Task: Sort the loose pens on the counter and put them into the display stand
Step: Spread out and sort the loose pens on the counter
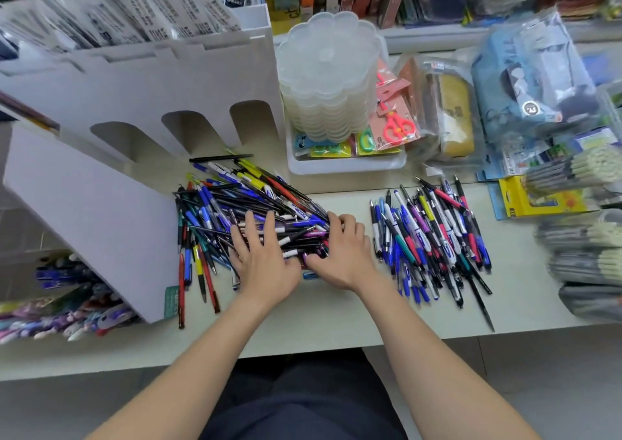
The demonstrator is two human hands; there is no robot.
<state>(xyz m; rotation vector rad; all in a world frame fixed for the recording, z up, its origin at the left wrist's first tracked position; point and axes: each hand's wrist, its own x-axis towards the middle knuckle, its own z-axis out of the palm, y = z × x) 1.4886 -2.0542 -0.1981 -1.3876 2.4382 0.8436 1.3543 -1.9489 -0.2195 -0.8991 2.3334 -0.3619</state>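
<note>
A big tangled heap of loose pens (235, 204), mostly blue, black and red, lies on the pale counter (336, 318) in front of the white cardboard display stand (101, 211). My left hand (266, 261) rests flat on the heap with fingers spread. Beside it, my right hand (343, 251) curls its fingers over the heap's right end, round a bunch of pens. A second, more aligned pile of pens (434, 237) lies to the right, apart from both hands.
A white tray (346, 165) with stacked clear lids and packed scissors stands behind the pens. Bagged pencil cases (525, 79) and bundles of pencils (579, 231) crowd the right. The stand's lower left holds coloured pens (60, 301). The counter's front edge is near me.
</note>
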